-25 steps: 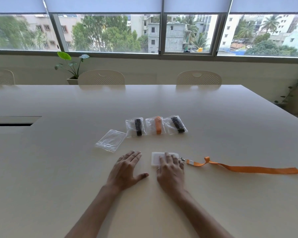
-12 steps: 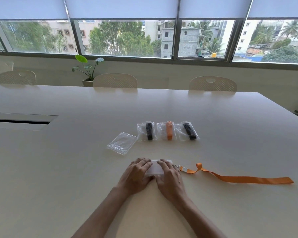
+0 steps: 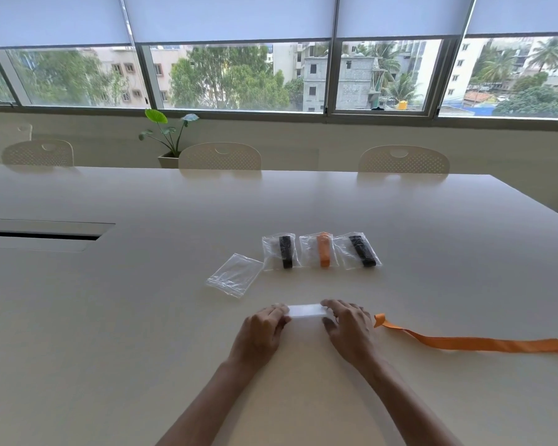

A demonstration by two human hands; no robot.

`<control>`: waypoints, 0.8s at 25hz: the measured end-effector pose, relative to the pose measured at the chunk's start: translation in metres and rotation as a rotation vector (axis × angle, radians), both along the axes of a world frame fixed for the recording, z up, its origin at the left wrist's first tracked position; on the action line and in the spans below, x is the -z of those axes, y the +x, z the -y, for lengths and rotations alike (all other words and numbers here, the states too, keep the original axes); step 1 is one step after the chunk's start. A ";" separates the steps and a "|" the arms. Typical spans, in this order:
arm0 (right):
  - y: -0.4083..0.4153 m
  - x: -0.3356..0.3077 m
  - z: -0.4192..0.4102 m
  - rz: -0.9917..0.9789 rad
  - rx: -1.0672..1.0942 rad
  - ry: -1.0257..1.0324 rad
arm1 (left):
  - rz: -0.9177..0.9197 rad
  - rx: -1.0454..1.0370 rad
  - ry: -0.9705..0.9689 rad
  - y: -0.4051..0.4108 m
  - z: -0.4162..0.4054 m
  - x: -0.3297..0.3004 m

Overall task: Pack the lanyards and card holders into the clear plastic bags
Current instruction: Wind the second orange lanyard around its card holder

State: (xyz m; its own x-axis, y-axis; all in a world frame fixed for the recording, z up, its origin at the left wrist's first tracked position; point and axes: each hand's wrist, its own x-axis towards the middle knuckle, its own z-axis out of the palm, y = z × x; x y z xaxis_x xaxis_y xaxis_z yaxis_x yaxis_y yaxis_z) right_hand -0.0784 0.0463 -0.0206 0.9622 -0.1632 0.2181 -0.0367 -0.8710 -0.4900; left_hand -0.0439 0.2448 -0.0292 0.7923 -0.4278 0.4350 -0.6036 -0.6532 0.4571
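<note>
One broad pale table (image 3: 110,317) carries everything: far out on it lie three filled bags in a row, the left bag (image 3: 279,252), middle bag (image 3: 319,250) and right bag (image 3: 356,251), probably set aside as finished, while the empty clear bag (image 3: 236,274) lies just left of them, apart from both hands. The orange lanyard (image 3: 464,343) trails flat to the right, probably left slack for later folding. The left hand (image 3: 260,333) and right hand (image 3: 351,326) each grasp an end of the white card holder (image 3: 305,310) at table level; the lanyard's clip hides behind the right hand.
</note>
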 end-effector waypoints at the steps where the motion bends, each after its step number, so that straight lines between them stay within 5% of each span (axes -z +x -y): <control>1: 0.002 -0.001 -0.001 0.032 0.033 0.053 | -0.032 -0.013 -0.061 0.000 -0.002 -0.001; 9: 0.024 -0.037 -0.004 0.115 -0.040 0.256 | -0.362 0.000 -0.340 0.007 -0.016 -0.010; 20: 0.036 -0.103 0.006 -0.043 -0.283 0.122 | 0.271 0.135 0.477 0.010 -0.017 -0.059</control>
State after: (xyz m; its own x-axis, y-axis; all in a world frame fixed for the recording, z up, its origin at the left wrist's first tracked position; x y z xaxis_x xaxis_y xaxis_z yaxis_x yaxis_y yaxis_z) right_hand -0.0421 0.0401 0.0824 0.9811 0.0898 0.1713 0.1757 -0.7842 -0.5951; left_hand -0.0341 0.2617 0.0298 0.6042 -0.7165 0.3485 -0.7506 -0.6587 -0.0530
